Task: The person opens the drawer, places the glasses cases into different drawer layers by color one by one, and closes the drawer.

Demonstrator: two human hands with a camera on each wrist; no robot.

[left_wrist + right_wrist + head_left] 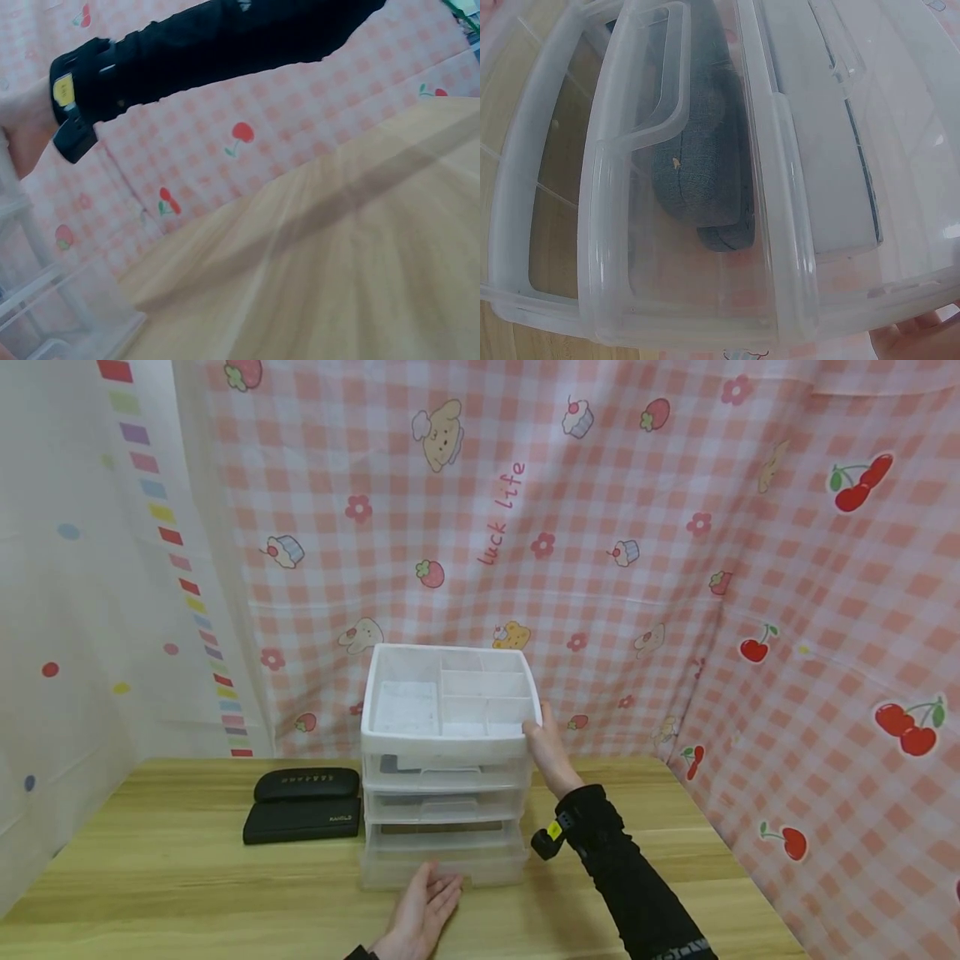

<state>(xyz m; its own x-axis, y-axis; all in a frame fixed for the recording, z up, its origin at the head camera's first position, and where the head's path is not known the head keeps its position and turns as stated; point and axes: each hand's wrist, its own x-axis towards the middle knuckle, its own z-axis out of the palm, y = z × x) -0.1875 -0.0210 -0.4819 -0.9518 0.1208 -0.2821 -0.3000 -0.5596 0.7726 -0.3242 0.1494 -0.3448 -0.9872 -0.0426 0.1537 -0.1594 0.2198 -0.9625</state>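
Observation:
A white and clear plastic drawer organizer (450,746) stands upright on the table, with a divided tray on top. Its bottom drawer (491,870) juts forward of the two above. My left hand (424,910) is at the front of that drawer, fingers extended, palm turned up, fingertips right at its lower edge. With the thumb over the rim, my right hand (551,752) grips the organizer's upper right side. Through the clear fronts in the right wrist view show a dark blue-grey fabric case (701,161) in the middle drawer and a flat white box (821,150) in the upper one.
Left of the organizer, a black hard case (306,784) lies behind a flat black wallet-like item (300,822), both close to its side. The wooden table (187,877) ends at a pink checked curtain (600,610) behind and to the right.

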